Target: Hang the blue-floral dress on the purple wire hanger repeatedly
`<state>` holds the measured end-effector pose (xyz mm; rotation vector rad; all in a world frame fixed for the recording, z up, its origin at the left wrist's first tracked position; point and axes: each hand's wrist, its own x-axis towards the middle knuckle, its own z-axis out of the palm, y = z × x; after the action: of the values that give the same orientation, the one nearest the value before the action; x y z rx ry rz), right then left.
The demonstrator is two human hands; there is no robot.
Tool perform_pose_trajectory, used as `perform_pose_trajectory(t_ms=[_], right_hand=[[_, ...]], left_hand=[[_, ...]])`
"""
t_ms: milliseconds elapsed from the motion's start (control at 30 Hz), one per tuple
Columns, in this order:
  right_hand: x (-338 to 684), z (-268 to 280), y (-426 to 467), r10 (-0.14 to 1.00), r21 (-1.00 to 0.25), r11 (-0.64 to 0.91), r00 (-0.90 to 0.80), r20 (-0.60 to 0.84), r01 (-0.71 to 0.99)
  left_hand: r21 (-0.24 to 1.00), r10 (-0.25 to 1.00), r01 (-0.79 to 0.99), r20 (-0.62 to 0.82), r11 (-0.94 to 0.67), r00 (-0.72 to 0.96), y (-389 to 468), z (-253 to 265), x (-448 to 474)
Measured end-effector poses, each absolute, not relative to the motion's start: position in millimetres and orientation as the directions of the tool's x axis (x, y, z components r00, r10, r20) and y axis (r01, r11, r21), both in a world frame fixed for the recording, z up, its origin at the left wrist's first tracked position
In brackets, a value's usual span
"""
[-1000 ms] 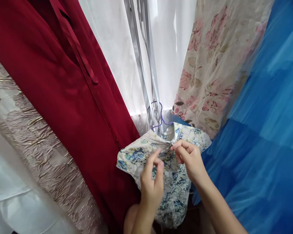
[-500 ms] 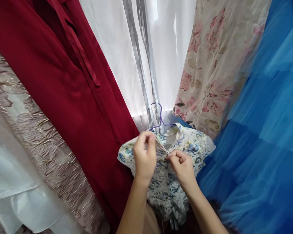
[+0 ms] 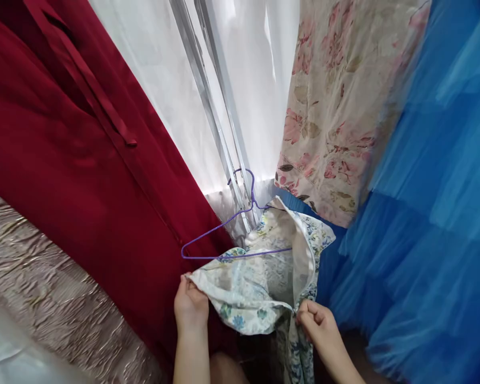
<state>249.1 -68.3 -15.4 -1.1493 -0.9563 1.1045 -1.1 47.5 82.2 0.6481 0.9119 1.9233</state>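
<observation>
I find the left hand (image 3: 192, 304) grasping the outer corner of a floral garment (image 3: 278, 269), pinched at the fingertips. The right hand (image 3: 318, 322) is closed, thumb against curled fingers, at the lower end of the garment's opening; the exact piece it grips is too small for me to identify. The garment hangs between both hands, spread wide, its pale inside facing me. Its left side is off the purple hanger (image 3: 253, 200), whose bare left end projects above the left hand; the hanger's right arm enters the other shoulder.

At lower left I record a crinkled metallic fabric (image 3: 64, 298), then a red garment (image 3: 116, 202) beside it. Blue tulle (image 3: 408, 224) occupies the right, next to a pink-flowered beige cloth (image 3: 328, 128). Farther back, metal poles (image 3: 208, 101) stand by the hanger's hook, before white cloth (image 3: 152, 69).
</observation>
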Motion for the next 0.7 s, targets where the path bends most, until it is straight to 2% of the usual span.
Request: perform_pose_trajectory(t_ms=[133,233,400,467,567,700], right_hand=[[266,-38,-58,0.979,-0.992,-0.015,0.201,-0.039,-0.122],[268,-65,-52,0.984,-0.996,-0.079,0.154,-0.086,-0.051],[253,-101,-53,0.988,-0.991,-0.13,0.083,-0.13,-0.004],[254,-99,-57,0.989,-0.995,-0.097,0.113,-0.096,-0.003],[268,-75,-63,0.971,-0.999,-0.006,0.24,-0.015,-0.037],[293,-38,-71,0.909,-0.999,0.046,0.416,0.034,-0.019]], left_hand=[[0.817,0.967,-0.572,-0.085,-0.069,-0.238,24,56,42],[0.829,0.994,-0.553,-0.107,0.076,-0.024,7,40,80],[0.874,0.988,-0.464,-0.157,0.146,0.016,-16,13,135],[0.915,0.986,-0.375,-0.109,0.149,0.127,-27,7,149],[0.957,0.952,-0.279,0.01,0.08,0.307,-49,3,162],[0.964,0.912,-0.257,0.04,0.072,0.407,-84,-12,174]])
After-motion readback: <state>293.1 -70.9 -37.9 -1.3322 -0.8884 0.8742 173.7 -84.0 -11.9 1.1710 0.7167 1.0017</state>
